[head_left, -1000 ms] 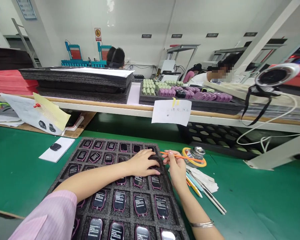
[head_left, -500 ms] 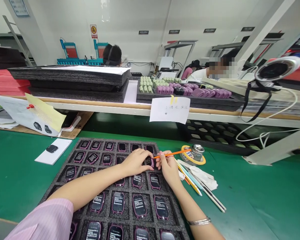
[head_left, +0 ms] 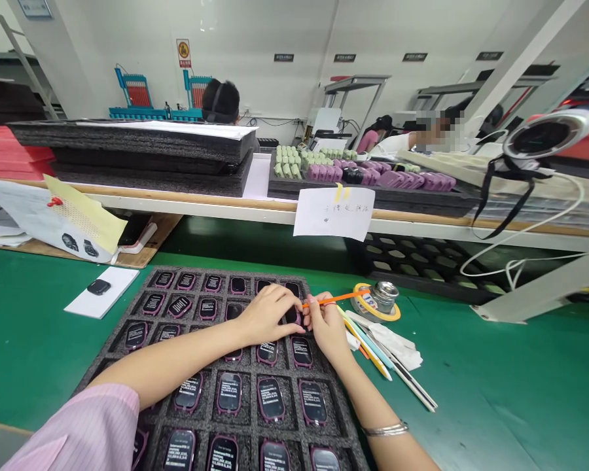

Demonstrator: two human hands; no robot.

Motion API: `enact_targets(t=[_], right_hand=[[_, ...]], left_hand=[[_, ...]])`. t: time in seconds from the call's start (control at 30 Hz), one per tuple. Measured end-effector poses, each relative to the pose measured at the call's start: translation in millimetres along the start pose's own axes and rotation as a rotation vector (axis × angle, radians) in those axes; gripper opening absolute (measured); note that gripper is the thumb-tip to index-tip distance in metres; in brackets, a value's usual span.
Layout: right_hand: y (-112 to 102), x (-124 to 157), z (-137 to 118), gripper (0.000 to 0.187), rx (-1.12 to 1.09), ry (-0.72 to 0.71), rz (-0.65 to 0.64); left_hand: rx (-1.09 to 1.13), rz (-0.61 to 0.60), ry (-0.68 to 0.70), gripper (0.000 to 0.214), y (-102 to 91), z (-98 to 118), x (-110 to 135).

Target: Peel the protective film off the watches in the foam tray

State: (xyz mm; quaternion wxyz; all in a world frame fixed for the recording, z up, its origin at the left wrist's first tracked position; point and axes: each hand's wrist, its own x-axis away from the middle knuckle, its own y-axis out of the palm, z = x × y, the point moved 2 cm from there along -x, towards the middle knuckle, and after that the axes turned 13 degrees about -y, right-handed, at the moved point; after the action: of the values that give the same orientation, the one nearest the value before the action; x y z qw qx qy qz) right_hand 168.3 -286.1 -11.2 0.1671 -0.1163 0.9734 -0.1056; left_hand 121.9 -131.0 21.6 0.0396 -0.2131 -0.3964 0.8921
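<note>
The left hand (head_left: 267,314) rests curled over a purple-rimmed watch (head_left: 292,316) in the foam tray (head_left: 127,353), fingers closed on it near the tray's far right corner; the right hand (head_left: 326,324) sits just beside, touching the same watch, its grip pinched on a thin orange stick (head_left: 336,299) that slants up and right towards a roll of yellow tape (head_left: 375,309). The tray's right edge runs close under the right wrist — beyond it lie pens (head_left: 373,347) and a white cloth (head_left: 397,347), crowding that side; further right the green desk (head_left: 495,392) lies open. To the left of the tray there is bare green surface, with a white card (head_left: 101,292) carrying a single dark watch body (head_left: 99,286) well apart from the hands; a shelf edge (head_left: 226,209) bounds the far side.
</note>
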Motion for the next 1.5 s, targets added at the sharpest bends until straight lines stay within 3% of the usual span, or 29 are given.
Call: enact_targets(t=[0.1, 0.2, 0.37, 0.47, 0.63, 0.77, 0.97, 1.17, 1.37, 1.5], right_hand=[[-2, -1, -5, 0.076, 0.058, -0.003, 0.026], [-7, -2, -12, 0.079, -0.004, 0.029, 0.075], [-20, 8, -27, 0.074, -0.112, -0.002, 0.192], [-18, 23, -29, 0.069, -0.145, -0.023, 0.123], [-10, 46, -22, 0.069, -0.225, 0.057, 0.036], [-8, 49, -19, 0.065, -0.192, 0.027, 0.01], [-8, 49, -20, 0.058, -0.069, -0.028, -0.078], [-9, 49, -22, 0.061, 0.008, -0.025, -0.071], [-10, 49, -24, 0.062, 0.084, -0.057, -0.082], [-9, 49, -26, 0.062, 0.121, -0.073, -0.086]], left_hand=[[-0.074, -0.036, 0.203, 0.03, 4.9, 21, 8], [-0.196, -0.075, 0.252, 0.041, 13.4, 31, 19], [-0.121, -0.035, 0.109, 0.034, 11.7, 25, 37], [-0.01, -0.006, 0.068, 0.033, 9.1, 19, 44], [-0.026, 0.039, 0.134, 0.031, 7.9, 19, 43], [-0.032, -0.01, 0.097, 0.033, 6.2, 20, 41], [-0.015, -0.092, -0.094, 0.063, 8.5, 19, 40], [-0.01, -0.104, -0.107, 0.059, 9.3, 19, 40], [-0.019, -0.038, -0.072, 0.06, 7.2, 20, 41], [-0.139, -0.095, -0.07, 0.047, -3.0, 26, 37]])
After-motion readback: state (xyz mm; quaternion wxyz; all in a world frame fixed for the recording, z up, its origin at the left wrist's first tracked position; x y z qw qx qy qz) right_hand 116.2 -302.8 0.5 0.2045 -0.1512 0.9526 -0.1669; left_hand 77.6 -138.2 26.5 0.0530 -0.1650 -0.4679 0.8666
